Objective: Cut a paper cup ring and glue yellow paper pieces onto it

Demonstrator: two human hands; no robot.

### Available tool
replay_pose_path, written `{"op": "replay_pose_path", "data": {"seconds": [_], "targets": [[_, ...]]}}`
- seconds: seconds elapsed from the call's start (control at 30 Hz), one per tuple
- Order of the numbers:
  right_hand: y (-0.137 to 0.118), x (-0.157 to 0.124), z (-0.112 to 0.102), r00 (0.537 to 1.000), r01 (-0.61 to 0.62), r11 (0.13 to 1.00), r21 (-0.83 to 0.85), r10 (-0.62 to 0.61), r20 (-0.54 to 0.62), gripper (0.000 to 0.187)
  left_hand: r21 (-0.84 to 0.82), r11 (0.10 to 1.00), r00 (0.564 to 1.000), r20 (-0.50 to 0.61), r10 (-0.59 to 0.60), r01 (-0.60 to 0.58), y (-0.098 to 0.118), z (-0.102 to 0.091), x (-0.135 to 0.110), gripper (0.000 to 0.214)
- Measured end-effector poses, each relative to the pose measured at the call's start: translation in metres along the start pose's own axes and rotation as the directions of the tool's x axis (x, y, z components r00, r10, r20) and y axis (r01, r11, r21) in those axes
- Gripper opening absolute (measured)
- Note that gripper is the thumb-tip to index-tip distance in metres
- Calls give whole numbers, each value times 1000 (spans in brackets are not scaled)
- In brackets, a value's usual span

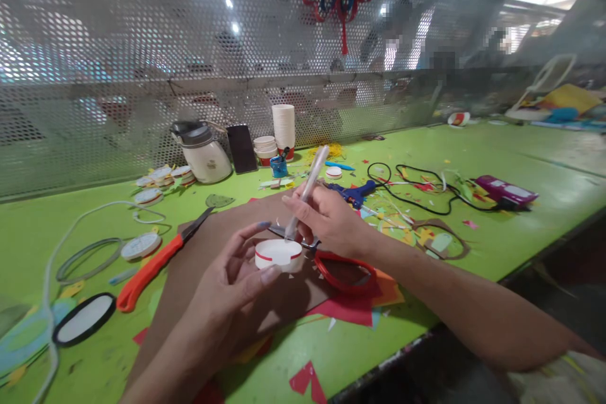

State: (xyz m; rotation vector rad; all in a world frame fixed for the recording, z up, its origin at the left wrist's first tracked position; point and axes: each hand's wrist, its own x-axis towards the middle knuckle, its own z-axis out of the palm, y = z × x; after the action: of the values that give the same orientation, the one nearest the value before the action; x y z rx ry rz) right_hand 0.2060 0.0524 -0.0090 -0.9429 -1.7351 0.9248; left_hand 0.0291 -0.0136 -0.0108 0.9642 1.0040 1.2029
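Between thumb and fingers, my left hand holds a shallow white paper cup base with a red line around its side. My right hand grips a clear-barrelled pen, its tip down at the cup base's far rim. Whether the tip touches the rim I cannot tell. Beneath both hands lies a brown board. Red-handled scissors rest on it beside my right wrist, their blades partly hidden behind the cup base and hand.
An orange-handled knife lies at left, near decorated discs. Behind stand a kettle, a phone and stacked paper cups. A blue glue gun, black cord and purple box are at right. Paper scraps litter the green table.
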Motion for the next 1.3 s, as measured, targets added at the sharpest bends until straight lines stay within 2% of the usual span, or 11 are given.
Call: {"op": "replay_pose_path", "data": {"seconds": [0.2,0.57,0.67,0.9,1.07,1.17,1.3], "targets": [[3,1,0,1000,-5,1000,9,5,-4,34,11,1000,1000,-18,-7,7,4,2,-1,56],[5,1,0,1000,-9,1000,7,9,-6,29,-14,1000,999,43,4,-4,0,-3,2,59],[5,1,-1,1000,-20,1000,-12,20,-6,31,-20,1000,998,67,1,0,0,-3,1,60],[6,2,1,999,-51,997,-50,51,-13,40,-16,1000,1000,28,-3,3,5,1,-3,54],[5,4,-1,996,-20,1000,-13,18,-92,39,0,1000,997,82,-3,3,3,-8,3,55],[3,3,-1,994,-4,1000,21,6,-105,37,10,1000,999,52,-2,2,3,-11,4,58],[-4,0,1,997,36,995,88,-30,-68,35,-3,1000,1000,13,-7,7,4,-6,1,59]]}}
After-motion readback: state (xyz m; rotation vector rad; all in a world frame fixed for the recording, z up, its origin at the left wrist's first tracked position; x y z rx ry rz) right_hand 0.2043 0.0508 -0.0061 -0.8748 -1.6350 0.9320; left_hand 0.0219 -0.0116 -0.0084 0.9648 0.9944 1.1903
